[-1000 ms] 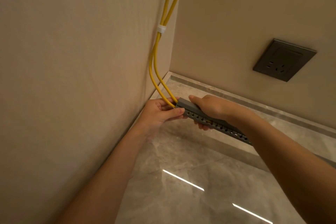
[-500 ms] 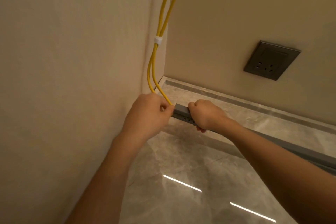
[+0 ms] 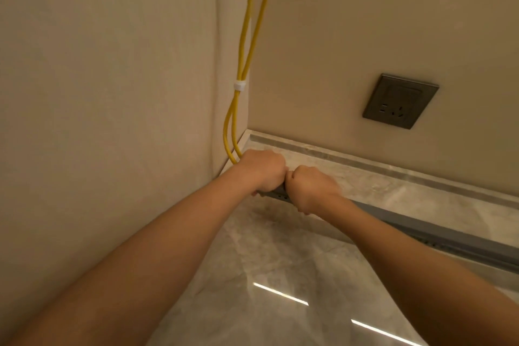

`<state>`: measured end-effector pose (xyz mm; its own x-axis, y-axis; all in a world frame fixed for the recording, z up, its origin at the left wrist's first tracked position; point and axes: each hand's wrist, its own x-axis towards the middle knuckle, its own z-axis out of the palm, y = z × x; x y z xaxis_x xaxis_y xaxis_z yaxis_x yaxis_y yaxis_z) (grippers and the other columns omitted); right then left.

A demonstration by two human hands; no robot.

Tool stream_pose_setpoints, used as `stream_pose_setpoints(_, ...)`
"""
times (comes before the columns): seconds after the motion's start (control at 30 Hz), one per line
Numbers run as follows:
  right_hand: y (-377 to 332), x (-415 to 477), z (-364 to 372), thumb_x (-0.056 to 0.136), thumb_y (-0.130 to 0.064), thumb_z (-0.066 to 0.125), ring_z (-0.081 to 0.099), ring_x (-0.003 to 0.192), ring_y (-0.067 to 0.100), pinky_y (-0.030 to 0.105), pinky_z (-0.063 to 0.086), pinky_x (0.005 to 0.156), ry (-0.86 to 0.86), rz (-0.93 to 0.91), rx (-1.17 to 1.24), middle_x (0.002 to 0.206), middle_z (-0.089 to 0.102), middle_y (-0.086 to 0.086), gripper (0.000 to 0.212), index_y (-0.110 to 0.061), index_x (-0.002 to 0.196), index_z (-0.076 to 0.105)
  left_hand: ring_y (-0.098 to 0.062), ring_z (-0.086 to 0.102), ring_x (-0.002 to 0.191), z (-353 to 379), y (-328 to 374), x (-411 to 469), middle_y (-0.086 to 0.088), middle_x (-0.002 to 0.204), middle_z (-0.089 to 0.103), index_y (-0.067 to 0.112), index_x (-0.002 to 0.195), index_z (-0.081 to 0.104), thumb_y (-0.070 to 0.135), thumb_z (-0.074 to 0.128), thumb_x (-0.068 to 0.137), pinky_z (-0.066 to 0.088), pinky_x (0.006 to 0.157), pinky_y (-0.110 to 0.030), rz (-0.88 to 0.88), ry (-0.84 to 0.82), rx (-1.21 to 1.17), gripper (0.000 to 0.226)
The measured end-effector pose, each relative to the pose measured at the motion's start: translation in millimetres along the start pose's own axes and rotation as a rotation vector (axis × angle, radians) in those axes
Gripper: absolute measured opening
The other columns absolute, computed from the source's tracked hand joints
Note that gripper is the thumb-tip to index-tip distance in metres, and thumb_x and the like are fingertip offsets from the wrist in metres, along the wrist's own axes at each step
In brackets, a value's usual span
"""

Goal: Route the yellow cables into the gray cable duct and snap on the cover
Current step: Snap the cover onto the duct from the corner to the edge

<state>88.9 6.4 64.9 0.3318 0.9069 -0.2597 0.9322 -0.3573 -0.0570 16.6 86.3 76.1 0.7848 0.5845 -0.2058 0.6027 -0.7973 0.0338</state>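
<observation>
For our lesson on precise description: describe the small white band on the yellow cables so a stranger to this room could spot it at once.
Find the wall corner left of the dark wall socket. Two yellow cables hang down it. The white band cinches them together just above where they bow apart, and it is the only white spot on them.

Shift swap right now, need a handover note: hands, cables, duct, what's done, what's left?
Left hand: grips the duct end at the corner.
Right hand: beside it, touching, gripping the duct.
Done: cables drop from the white tie to the duct end, under the left hand; cover looks on along the right stretch.
Left: end under the hands is hidden; press and check the cover there.
</observation>
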Motion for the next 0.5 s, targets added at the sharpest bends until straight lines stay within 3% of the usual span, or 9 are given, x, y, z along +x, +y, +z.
stream_pose_setpoints(0.1, 0, 0, -5, 0.089, -0.006, 0.046, 0.057, 0.097, 0.03, 0.034, 0.044, 0.068, 0.027, 0.037, 0.01, 0.107, 0.057, 0.012, 0.03, -0.009, 0.118, 0.051, -0.021, 0.066, 0.061, 1, 0, 7, -0.003, 0.05, 0.058, 0.012, 0.06, 0.055, 0.033, 0.023, 0.101, 0.046, 0.07, -0.029, -0.087, -0.08, -0.084, 0.056)
stream_pose_setpoints(0.17, 3, 4, -7, 0.09, -0.006, 0.044, 0.06, 0.084, 0.026, 0.034, 0.05, 0.071, 0.015, 0.083, 0.1, 0.089, 0.061, 0.009, 0.03, -0.006, 0.12, 0.049, -0.02, 0.064, 0.061, 0, -1, 10, -0.003, 0.049, 0.059, 0.01, 0.066, 0.059, 0.04, 0.016, 0.101, 0.043, 0.073, -0.03, -0.097, -0.078, -0.12, 0.063)
stream_pose_setpoints(0.23, 9, 9, -9, 0.096, -0.014, 0.037, 0.06, 0.064, 0.021, 0.034, 0.053, 0.077, -0.033, 0.069, 0.213, 0.064, 0.059, 0.003, 0.025, -0.003, 0.108, 0.055, -0.021, 0.065, 0.066, -4, -3, 9, -0.001, 0.05, 0.058, 0.008, 0.093, 0.063, 0.036, 0.018, 0.102, 0.045, 0.074, -0.031, -0.037, -0.079, -0.109, 0.053)
stream_pose_setpoints(0.3, 17, 12, -13, 0.1, -0.025, 0.025, 0.063, 0.059, 0.02, 0.032, 0.052, 0.08, -0.115, 0.08, 0.392, 0.052, 0.061, 0.002, 0.044, -0.003, 0.087, 0.06, -0.02, 0.066, 0.072, -7, -3, 7, 0.002, 0.053, 0.056, 0.016, 0.128, 0.05, 0.024, 0.025, 0.101, 0.045, 0.065, -0.029, 0.007, -0.097, -0.092, 0.037)
stream_pose_setpoints(0.33, 22, 12, -15, 0.101, -0.027, 0.022, 0.064, 0.059, 0.022, 0.031, 0.051, 0.079, -0.161, 0.09, 0.45, 0.052, 0.062, 0.004, 0.049, -0.003, 0.081, 0.06, -0.019, 0.067, 0.073, -5, -4, 7, 0.002, 0.055, 0.058, 0.02, 0.135, 0.044, 0.019, 0.027, 0.1, 0.045, 0.064, -0.029, 0.015, -0.088, -0.104, 0.038)
stream_pose_setpoints(0.4, 33, 8, -17, 0.101, -0.027, 0.023, 0.062, 0.054, 0.024, 0.031, 0.051, 0.07, -0.219, 0.128, 0.504, 0.058, 0.064, 0.01, 0.047, -0.004, 0.077, 0.056, -0.02, 0.067, 0.075, -4, -4, 6, -0.001, 0.061, 0.064, 0.02, 0.133, 0.047, 0.016, 0.028, 0.101, 0.049, 0.067, -0.032, 0.0, -0.09, -0.132, 0.037)
stream_pose_setpoints(0.5, 41, 0, -13, 0.101, -0.023, 0.019, 0.057, 0.049, 0.022, 0.029, 0.048, 0.061, -0.254, 0.148, 0.505, 0.063, 0.062, 0.013, 0.042, -0.004, 0.085, 0.053, -0.019, 0.064, 0.074, -1, -5, 7, 0.002, 0.058, 0.057, 0.021, 0.135, 0.042, 0.007, 0.034, 0.096, 0.041, 0.053, -0.029, -0.004, -0.08, -0.142, 0.042)
